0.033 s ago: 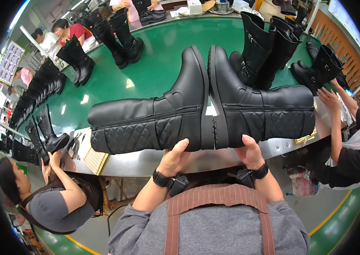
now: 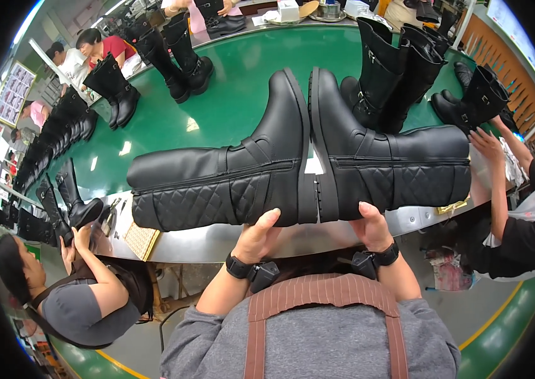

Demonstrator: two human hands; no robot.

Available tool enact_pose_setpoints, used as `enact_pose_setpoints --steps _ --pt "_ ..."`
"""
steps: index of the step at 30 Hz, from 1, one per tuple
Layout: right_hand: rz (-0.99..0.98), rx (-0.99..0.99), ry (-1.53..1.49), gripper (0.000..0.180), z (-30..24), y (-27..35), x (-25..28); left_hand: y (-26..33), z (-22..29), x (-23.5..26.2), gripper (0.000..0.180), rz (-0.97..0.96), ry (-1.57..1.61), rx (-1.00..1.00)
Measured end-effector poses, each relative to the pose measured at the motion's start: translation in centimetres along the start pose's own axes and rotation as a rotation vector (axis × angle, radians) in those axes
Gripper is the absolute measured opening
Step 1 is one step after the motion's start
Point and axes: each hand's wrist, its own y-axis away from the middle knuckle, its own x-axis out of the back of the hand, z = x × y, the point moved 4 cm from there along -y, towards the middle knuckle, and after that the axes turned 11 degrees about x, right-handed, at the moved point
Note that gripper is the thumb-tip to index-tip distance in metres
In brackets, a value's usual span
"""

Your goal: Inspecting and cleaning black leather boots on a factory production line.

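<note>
Two black tall boots with quilted shafts and side zippers lie sideways in front of me, soles facing each other. My left hand [image 2: 259, 237] is closed on the heel end of the left boot [image 2: 217, 180], thumb on its side. My right hand [image 2: 372, 230] grips the right boot [image 2: 400, 170] the same way. The fingers of both hands are mostly hidden beneath the boots. The heels nearly meet, and a narrow gap shows between the soles. Toes point away from me, while the shafts stretch out to left and right.
Other black boots stand on the green conveyor [image 2: 236, 101], with a close cluster [image 2: 400, 72] at far right. A steel ledge [image 2: 293, 243] borders it, bearing a yellow pad [image 2: 141, 240]. At left a co-worker [image 2: 84, 297] handles boots; another person's arms [image 2: 501, 183] reach in at right.
The left boot's shaft has shifted slightly to the left and the right boot's shaft has tilted a little. Both hands keep their hold.
</note>
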Motion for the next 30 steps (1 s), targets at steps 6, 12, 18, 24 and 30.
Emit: enact_pose_setpoints --steps 6,12,18,24,30 --pt "0.035 0.022 0.031 0.035 -0.1 0.4 1.6 0.2 -0.4 1.1 0.039 0.091 -0.009 0.014" --pt "0.053 0.361 0.742 0.037 -2.1 -2.0 -2.7 -1.9 -0.4 1.2 0.027 0.371 -0.547 -0.178" --pt "-0.284 0.494 1.518 0.063 -2.6 -3.7 -5.3 -1.1 -2.5 -0.1 0.081 -0.237 -0.474 -0.210" --pt "0.066 0.354 0.738 0.063 -2.0 -7.2 -1.1 0.6 0.2 -2.9 0.087 -0.208 -0.884 -0.329" --pt "-0.099 -0.050 -0.233 0.050 2.4 -9.3 2.4 -0.4 3.2 -3.9 0.094 -0.067 -0.894 -0.437"
